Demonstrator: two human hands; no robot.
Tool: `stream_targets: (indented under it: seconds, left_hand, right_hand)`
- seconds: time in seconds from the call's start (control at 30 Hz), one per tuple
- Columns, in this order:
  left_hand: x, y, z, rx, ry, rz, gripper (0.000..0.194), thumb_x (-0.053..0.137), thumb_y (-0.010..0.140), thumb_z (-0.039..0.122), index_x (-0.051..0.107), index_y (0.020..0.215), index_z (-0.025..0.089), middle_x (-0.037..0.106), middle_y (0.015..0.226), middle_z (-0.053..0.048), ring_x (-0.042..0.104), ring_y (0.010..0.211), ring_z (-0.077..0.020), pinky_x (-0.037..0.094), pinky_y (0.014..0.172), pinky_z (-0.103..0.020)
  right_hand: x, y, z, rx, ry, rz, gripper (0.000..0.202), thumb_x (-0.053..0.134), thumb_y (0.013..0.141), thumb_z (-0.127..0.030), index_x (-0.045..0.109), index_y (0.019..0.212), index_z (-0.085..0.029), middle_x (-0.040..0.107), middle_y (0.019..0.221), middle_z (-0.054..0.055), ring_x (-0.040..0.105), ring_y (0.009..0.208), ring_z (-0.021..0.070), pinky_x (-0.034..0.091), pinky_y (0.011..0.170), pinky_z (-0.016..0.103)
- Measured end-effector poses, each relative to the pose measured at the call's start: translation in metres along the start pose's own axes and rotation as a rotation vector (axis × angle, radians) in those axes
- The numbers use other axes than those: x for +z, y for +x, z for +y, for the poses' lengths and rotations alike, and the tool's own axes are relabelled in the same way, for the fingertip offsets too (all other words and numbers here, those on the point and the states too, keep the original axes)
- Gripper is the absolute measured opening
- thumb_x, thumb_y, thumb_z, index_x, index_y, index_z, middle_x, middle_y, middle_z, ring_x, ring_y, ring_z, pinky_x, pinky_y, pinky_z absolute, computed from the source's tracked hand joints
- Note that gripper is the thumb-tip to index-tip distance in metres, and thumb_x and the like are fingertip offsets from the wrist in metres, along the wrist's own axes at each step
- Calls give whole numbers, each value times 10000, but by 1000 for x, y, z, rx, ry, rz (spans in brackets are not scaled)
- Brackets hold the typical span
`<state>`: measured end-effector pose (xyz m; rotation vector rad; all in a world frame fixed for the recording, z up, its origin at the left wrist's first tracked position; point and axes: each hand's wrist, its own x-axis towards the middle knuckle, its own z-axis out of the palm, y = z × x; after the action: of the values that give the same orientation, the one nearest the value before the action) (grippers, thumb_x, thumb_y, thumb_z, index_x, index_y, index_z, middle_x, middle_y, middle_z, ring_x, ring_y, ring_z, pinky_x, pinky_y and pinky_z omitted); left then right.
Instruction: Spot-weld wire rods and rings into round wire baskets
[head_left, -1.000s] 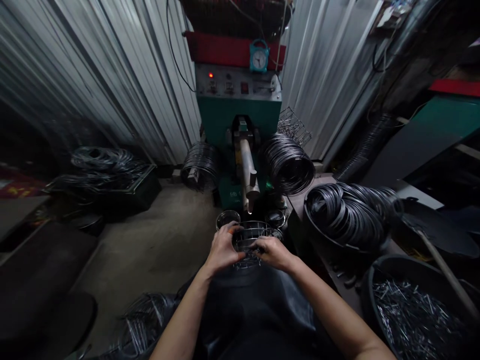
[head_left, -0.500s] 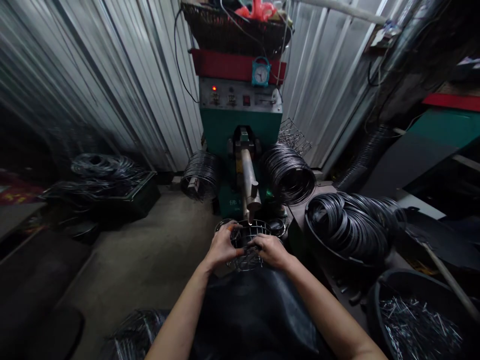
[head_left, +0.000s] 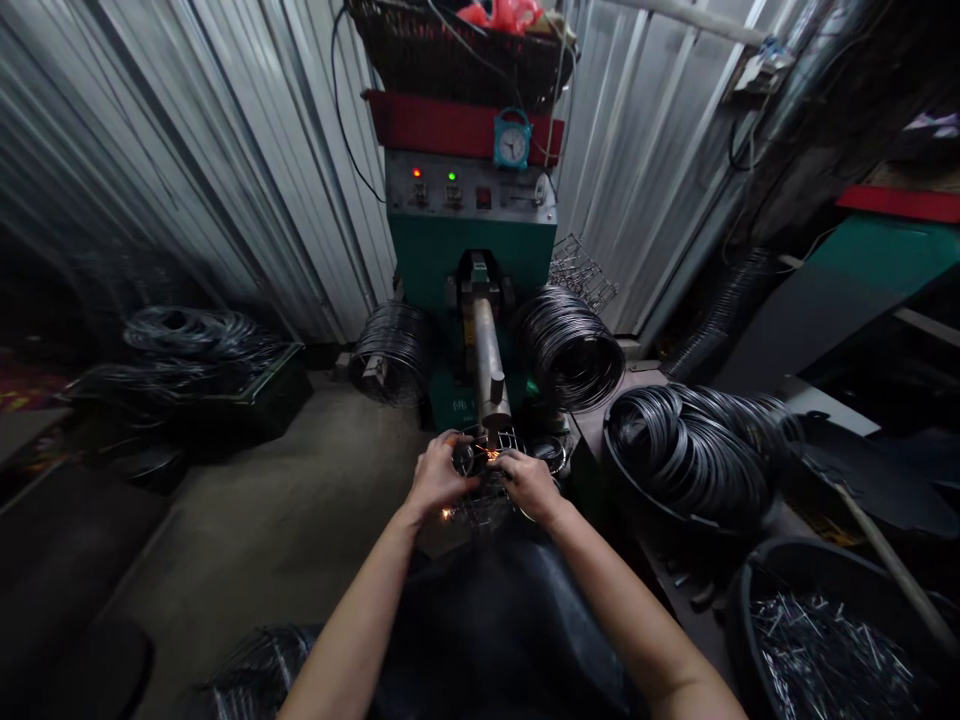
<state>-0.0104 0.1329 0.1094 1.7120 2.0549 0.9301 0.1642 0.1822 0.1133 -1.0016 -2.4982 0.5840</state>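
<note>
A round wire basket [head_left: 487,505] sits under the electrode tip of a green spot welder [head_left: 469,245]. Orange sparks [head_left: 493,455] glow where the tip meets the wire, and another spark flies near the left wrist. My left hand [head_left: 441,474] is curled around the basket's left side, thumb toward the middle. At the right, my right hand [head_left: 529,482] pinches the rim close to the sparks; its fingertips are partly hidden. The welder's metal arm [head_left: 489,350] reaches down toward me. On its panel, a red and a green light are lit.
Wire ring coils [head_left: 394,345] hang left of the welder, and another coil [head_left: 574,345] hangs right. A tub of wire rings [head_left: 694,450] and a bucket of short wire pieces [head_left: 832,650] stand at my right. A green crate [head_left: 277,395] holds rings at the left.
Sparks have appeared at the electrode tip and the green panel light has come on. Both hands and the basket have moved slightly closer to the tip, and the view has shifted a little.
</note>
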Motion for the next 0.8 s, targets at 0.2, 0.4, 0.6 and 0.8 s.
stream_targets:
  seconds: [0.2,0.4,0.6,0.8]
  left_hand:
    - [4,0,-2,-1,-15,55,589,756,528,255,569,1086,232,530,1264,-74,496,1170,-281,404,968,-446]
    - [3,3,-2,-34,-18,110,596,756,520,254,575,1088,229,532,1268,-77,495,1168,-284,409,963,-442]
    - [1,15,-7,-115,-44,141,588,746,531,266,570,1091,223,549,1251,-79,504,1160,-284,412,958,-431]
    - [3,18,-8,-100,-21,147,588,758,522,272,576,1080,235,570,1224,-75,513,1148,-287,423,942,-435]
  right_hand:
    - [16,-33,17,218,420,330,378,597,778,-294,529,1133,-184,635,1006,75,606,917,205,487,820,330]
    - [70,-122,64,511,604,287,304,444,822,-392,552,1027,-196,654,902,83,609,881,233,480,824,391]
    - [92,-155,81,590,606,471,308,505,776,-457,547,997,-246,651,966,70,614,939,240,470,863,388]
    - [87,-147,96,802,996,675,342,627,669,-451,568,917,-223,601,713,-4,583,584,154,489,507,266]
